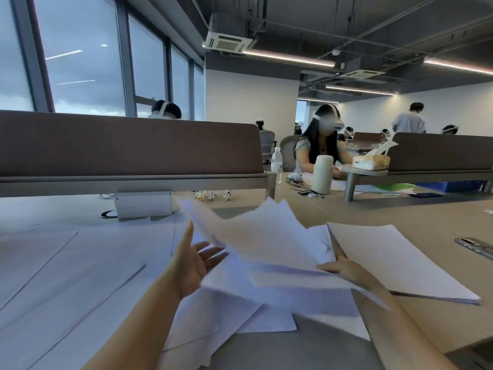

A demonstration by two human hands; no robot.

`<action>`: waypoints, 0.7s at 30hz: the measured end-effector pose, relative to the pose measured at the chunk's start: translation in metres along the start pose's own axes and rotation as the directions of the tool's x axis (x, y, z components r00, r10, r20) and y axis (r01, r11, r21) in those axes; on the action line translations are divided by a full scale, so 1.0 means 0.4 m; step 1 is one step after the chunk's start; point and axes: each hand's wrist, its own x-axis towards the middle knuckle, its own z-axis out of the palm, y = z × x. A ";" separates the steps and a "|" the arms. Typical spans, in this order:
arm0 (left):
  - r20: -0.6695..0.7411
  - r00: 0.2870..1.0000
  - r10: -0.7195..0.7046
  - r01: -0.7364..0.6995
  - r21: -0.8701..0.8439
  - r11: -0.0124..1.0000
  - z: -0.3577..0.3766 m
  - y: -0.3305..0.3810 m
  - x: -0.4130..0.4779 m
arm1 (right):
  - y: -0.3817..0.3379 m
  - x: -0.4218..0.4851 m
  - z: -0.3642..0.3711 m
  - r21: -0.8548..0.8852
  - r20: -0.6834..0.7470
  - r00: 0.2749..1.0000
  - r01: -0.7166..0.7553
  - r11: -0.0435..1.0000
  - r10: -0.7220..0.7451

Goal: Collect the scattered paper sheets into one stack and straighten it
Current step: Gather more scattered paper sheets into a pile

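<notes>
Loose sheets (80, 263) lie flat on the table (426, 209) at your left. Your left hand (192, 260) is spread open beside the fanned bundle (261, 244), which your right hand (344, 271) grips; a neat stack (400, 263) lies just beyond.

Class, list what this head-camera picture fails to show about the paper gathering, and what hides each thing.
1. Right hand: its fingers, hidden under the lifted sheets it holds, head view.
2. Left hand: whether its fingertips touch those sheets, motion-blurred, head view.
3. Lifted sheets: their number and any print, blurred, head view.
4. Phone: cut off by the right edge, head view.
</notes>
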 end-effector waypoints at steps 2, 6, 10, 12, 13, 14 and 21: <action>-0.068 0.998 0.017 -0.016 0.021 1.000 0.001 0.006 -0.005 | -0.006 0.008 0.010 -0.070 -0.003 1.000 -0.023 0.997 0.023; -0.286 0.958 0.027 0.001 0.096 0.995 -0.009 0.007 0.000 | 0.009 0.036 0.014 0.065 0.077 0.996 -0.055 0.996 0.050; -0.429 0.893 0.136 -0.021 0.263 0.965 -0.028 0.012 0.015 | 0.008 0.054 0.030 0.073 0.167 0.986 -0.022 0.997 0.010; -0.445 0.880 0.163 -0.028 0.295 0.955 -0.036 0.022 0.010 | 0.009 0.067 0.035 0.066 0.104 0.995 0.001 0.998 -0.008; -0.449 0.877 0.172 -0.030 0.306 0.952 -0.046 0.028 0.011 | 0.013 0.074 0.036 0.079 0.064 0.998 0.011 0.997 -0.016; -0.453 0.875 0.170 -0.025 0.310 0.951 -0.054 0.037 0.010 | 0.014 0.080 0.037 0.088 0.022 0.999 0.023 0.996 -0.025; -0.416 0.904 0.099 0.062 0.357 0.932 -0.096 0.070 -0.002 | 0.010 0.114 0.048 0.130 0.013 0.999 0.042 0.991 -0.044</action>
